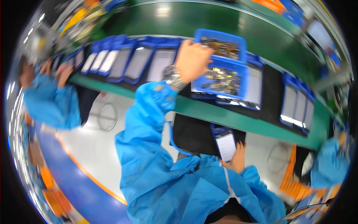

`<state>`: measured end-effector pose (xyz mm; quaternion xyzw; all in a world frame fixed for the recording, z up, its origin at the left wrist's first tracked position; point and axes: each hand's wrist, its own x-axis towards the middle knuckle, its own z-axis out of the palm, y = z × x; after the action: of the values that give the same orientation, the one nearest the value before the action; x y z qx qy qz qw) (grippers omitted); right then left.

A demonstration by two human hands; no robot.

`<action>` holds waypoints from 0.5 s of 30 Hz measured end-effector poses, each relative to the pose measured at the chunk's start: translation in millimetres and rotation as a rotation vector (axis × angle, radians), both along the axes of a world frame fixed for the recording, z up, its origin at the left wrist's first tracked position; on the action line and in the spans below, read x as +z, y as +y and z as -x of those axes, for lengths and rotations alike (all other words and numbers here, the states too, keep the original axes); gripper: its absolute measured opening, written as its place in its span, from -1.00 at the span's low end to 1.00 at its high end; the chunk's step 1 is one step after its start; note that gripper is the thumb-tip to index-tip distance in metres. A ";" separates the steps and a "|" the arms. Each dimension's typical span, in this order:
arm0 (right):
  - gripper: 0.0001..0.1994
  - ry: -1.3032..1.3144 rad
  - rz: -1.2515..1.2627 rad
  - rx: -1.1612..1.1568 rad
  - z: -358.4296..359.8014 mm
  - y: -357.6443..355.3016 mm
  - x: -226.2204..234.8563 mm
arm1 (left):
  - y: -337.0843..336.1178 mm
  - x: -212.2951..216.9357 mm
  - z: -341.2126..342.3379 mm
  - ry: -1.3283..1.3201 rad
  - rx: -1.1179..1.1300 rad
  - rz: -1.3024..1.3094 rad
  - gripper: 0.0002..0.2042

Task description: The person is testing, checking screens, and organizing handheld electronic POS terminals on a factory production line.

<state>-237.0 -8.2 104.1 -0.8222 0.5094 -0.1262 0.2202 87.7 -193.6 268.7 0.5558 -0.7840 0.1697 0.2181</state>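
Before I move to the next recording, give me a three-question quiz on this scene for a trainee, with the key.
1. Which wrist wears the watch?
2. What do the two blue bins by the left hand contain? A) folded cloths B) small parts C) bottles
3. True or false: the right hand is inside one of the bins.

Key
1. The left.
2. B.
3. False: it is at the lower right corner of a device with a whitish face.
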 end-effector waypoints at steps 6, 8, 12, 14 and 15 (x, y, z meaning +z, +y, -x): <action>0.02 0.014 0.009 0.009 14.9 4.6 -32.8 | 23.3 47.3 -79.3 0.104 0.265 0.120 -0.81; 0.02 0.015 0.020 0.036 13.9 3.5 -35.9 | 37.4 56.3 -133.7 0.096 0.417 0.163 -0.75; 0.02 0.059 0.005 0.016 10.0 5.9 -32.2 | 62.2 57.7 -247.2 0.164 0.807 0.227 -0.71; 0.02 0.091 0.005 0.029 3.5 4.3 -23.4 | 79.5 48.4 -303.0 0.206 0.971 0.268 -0.67; 0.02 0.089 0.005 0.019 0.5 3.7 -19.5 | 86.1 47.7 -321.6 0.253 1.097 0.162 -0.64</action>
<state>-237.5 -4.5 84.6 -0.8322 0.5108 -0.0886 0.1967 409.3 -107.5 316.4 0.8791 -0.3328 0.2501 0.2321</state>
